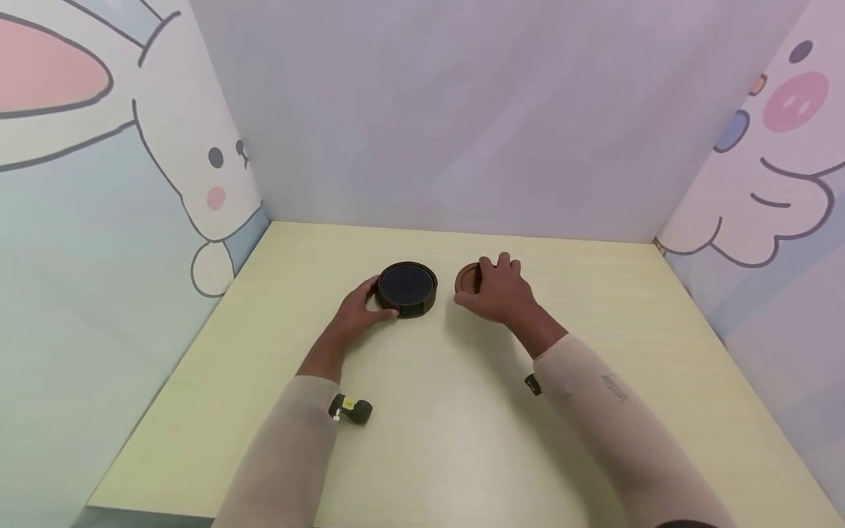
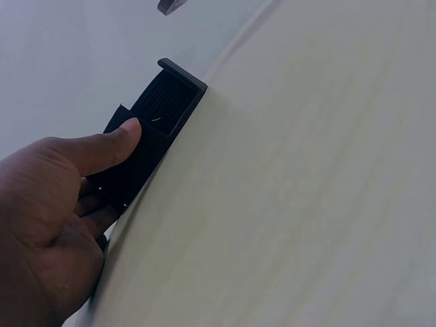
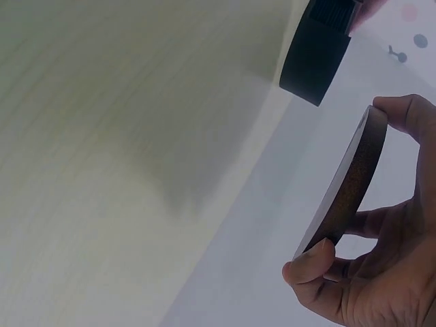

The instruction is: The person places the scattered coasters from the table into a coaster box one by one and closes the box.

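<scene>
A round black coaster holder (image 1: 407,288) sits toward the back of the table, its top dark and flat. My left hand (image 1: 356,314) grips its left side, thumb in front and fingers around behind. In the left wrist view, a cut-out in the holder's wall (image 2: 167,102) shows dark ridged layers inside. My right hand (image 1: 499,290) holds a round brown coaster (image 1: 467,280) by its rim, just right of the holder. In the right wrist view the coaster (image 3: 347,184) is tilted above the table, pale underneath, pinched between thumb and fingertips.
The pale wood-look table (image 1: 422,440) meets a plain light back wall (image 1: 449,117). Side walls with cartoon animals (image 1: 178,132) stand left and right. A small dark wrist camera (image 1: 353,409) sticks out from the left sleeve (image 1: 284,447).
</scene>
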Available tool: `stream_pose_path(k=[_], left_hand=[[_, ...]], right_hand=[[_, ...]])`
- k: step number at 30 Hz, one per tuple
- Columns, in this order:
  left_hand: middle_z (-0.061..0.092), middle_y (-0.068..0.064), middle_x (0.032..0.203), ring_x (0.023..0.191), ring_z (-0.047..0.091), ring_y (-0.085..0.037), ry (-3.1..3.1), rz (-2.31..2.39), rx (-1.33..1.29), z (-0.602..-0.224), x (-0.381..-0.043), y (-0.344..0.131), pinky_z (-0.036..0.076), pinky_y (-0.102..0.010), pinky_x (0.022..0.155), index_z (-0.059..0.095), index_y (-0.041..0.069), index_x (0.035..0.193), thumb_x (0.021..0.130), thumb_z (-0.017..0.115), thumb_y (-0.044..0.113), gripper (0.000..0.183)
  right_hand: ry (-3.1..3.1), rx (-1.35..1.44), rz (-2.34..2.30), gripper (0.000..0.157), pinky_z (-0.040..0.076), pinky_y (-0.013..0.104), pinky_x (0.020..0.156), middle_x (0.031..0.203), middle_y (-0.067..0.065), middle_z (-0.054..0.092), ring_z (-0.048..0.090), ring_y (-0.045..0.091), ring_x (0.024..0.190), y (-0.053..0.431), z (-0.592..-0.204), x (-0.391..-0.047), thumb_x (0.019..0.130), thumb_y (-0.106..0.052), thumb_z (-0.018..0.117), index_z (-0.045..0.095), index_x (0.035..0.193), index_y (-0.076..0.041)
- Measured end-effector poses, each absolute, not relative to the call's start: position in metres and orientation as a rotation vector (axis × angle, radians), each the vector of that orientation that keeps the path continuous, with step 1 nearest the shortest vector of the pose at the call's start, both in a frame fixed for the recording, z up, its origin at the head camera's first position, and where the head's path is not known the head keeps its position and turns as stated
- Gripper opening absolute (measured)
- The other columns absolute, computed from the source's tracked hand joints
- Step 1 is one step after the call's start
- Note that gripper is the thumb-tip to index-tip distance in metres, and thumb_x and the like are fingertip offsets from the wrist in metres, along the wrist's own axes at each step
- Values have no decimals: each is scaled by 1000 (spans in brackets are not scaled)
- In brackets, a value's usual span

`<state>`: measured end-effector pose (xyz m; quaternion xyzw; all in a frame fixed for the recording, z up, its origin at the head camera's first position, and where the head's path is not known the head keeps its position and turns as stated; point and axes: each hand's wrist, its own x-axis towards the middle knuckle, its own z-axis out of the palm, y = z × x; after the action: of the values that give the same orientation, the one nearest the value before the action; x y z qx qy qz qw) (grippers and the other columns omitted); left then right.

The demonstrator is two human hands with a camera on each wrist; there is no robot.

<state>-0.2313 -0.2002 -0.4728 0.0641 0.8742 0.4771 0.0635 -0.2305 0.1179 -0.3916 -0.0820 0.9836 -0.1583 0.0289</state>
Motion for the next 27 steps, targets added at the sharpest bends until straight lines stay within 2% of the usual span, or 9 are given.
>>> stream_pose_path(k=[9, 27], left_hand=[[33, -16, 180, 170, 24, -36, 2646, 1454, 204, -475, -232, -201, 20, -55, 142, 30, 9, 173, 94, 89, 31, 101], [32, -15, 180, 170, 24, -36, 2648, 1418, 190, -476, -232, -201, 21, -56, 141, 28, 10, 174, 95, 87, 36, 101]], right_hand=[[3047, -380, -437, 91, 60, 53, 83, 143, 20, 43, 45, 38, 128, 90, -394, -243, 92, -67, 59, 43, 163, -13], [2966, -708, -421, 86, 62, 56, 94, 153, 19, 43, 45, 36, 134, 45, -392, -264, 95, -57, 59, 40, 169, -19]])
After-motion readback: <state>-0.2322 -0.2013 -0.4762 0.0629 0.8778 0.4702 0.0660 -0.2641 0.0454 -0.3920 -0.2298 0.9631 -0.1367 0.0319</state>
